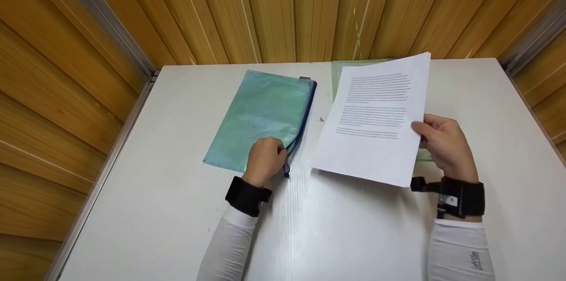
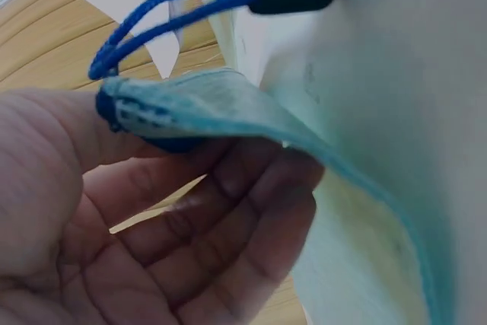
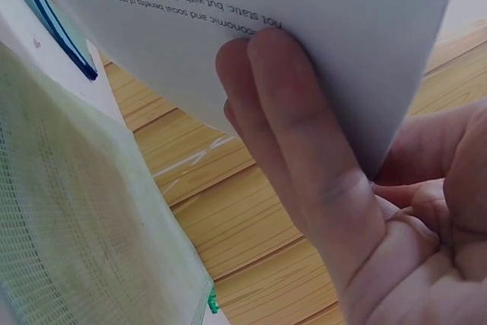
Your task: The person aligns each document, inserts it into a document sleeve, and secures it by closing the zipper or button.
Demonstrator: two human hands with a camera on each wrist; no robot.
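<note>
A blue-green zippered document pouch point(image 1: 267, 110) lies on the left half of the table, its dark blue zipper edge facing right. My left hand point(image 1: 265, 159) pinches its near right corner; the left wrist view shows that corner lifted between thumb and fingers. A blue cord pull point(image 2: 175, 17) with a black end hangs off the zipper there. My right hand point(image 1: 444, 144) grips printed sheets of paper point(image 1: 371, 148) by their right edge, thumb on the front and fingers behind. The sheets are raised above a pale green mesh pouch point(image 3: 84, 203), which they mostly hide in the head view.
The white table point(image 1: 146, 210) meets slatted wooden walls point(image 1: 274, 11) at the back and sides. A metal rail point(image 1: 101, 179) runs along its left edge. Black straps point(image 1: 462, 199) circle both wrists, over white sleeves.
</note>
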